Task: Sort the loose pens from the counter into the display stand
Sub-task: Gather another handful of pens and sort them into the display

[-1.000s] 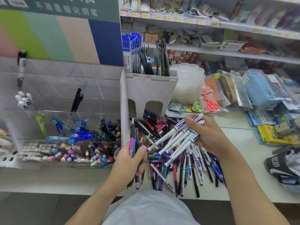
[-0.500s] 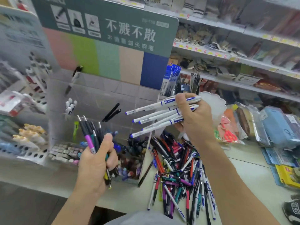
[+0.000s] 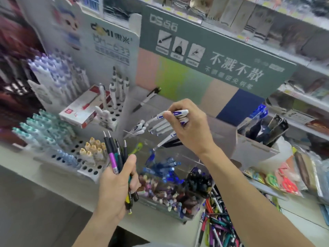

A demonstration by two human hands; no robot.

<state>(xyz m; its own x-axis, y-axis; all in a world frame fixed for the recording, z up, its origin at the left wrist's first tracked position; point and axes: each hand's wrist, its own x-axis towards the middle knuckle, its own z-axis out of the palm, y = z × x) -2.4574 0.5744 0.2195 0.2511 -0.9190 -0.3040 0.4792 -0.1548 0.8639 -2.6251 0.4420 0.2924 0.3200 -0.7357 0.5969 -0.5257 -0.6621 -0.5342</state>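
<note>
So the biggest thing in view is the green signboard [image 3: 219,56] with white lettering, set up behind a clear acrylic display stand [image 3: 187,157] on the white counter [image 3: 160,227]. The stand's front bins are packed with blue-capped and dark pens, plus a row of small pastel bits lower down; pretty blurry, so the exact dividers can't be made out. To the left, a white perforated rack [image 3: 89,168] is loaded with teal, pale blue and cream-topped pens, and a red-and-white box [image 3: 83,111] is propped on it.

Down at the lower right, a pile of loose pens [image 3: 219,220] is spread on the counter just beside the stand.

The right hand [image 3: 188,129] is held above the stand's upper tier, fingers curled tight around a fan of white pens with blue bands [image 3: 160,125], tips pointed left and down.

The left hand [image 3: 115,188] is raised in front of the perforated rack, fingers and thumb wrapped around a bunch of dark pens [image 3: 115,154], tips pointed up, one with a purple grip.
</note>
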